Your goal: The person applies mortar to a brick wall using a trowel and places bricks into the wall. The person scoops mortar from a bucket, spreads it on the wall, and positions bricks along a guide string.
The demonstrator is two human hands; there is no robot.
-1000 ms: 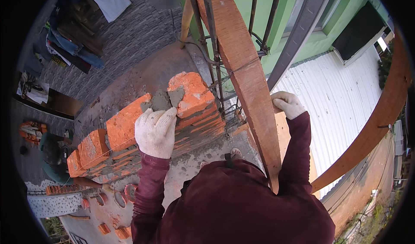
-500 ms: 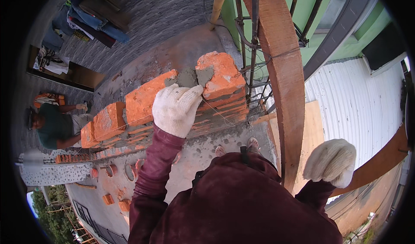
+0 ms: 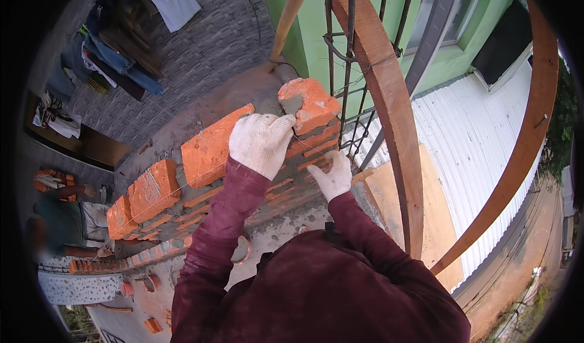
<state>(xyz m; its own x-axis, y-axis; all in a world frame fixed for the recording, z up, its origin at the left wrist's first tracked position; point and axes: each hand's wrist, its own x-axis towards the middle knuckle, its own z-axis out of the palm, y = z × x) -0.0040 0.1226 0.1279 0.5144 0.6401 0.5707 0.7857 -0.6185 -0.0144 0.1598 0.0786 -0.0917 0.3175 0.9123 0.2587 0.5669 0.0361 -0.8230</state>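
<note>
My left hand (image 3: 261, 142), in a white glove, lies curled on top of a red brick wall (image 3: 243, 203), its fingertips pushing into a grey lump of mortar (image 3: 292, 103) in the joint. The joint lies between a long top brick (image 3: 208, 151) and the end brick (image 3: 313, 103). My gloved right hand (image 3: 333, 176) rests with spread fingers against the wall's near face just below the end brick and holds nothing. A thin string line (image 3: 176, 188) runs along the top course.
Vertical steel bars (image 3: 340, 51) and a wooden plank (image 3: 389, 112) rise right beside the end brick. A white corrugated roof (image 3: 486, 148) and green house wall (image 3: 310, 20) lie to the right. A person (image 3: 67, 218) crouches far below at the left, near scattered bricks (image 3: 152, 325).
My right hand has come in from the lower right, after leaving the plank, and now touches the wall's face. My left hand stays at the mortar joint.
</note>
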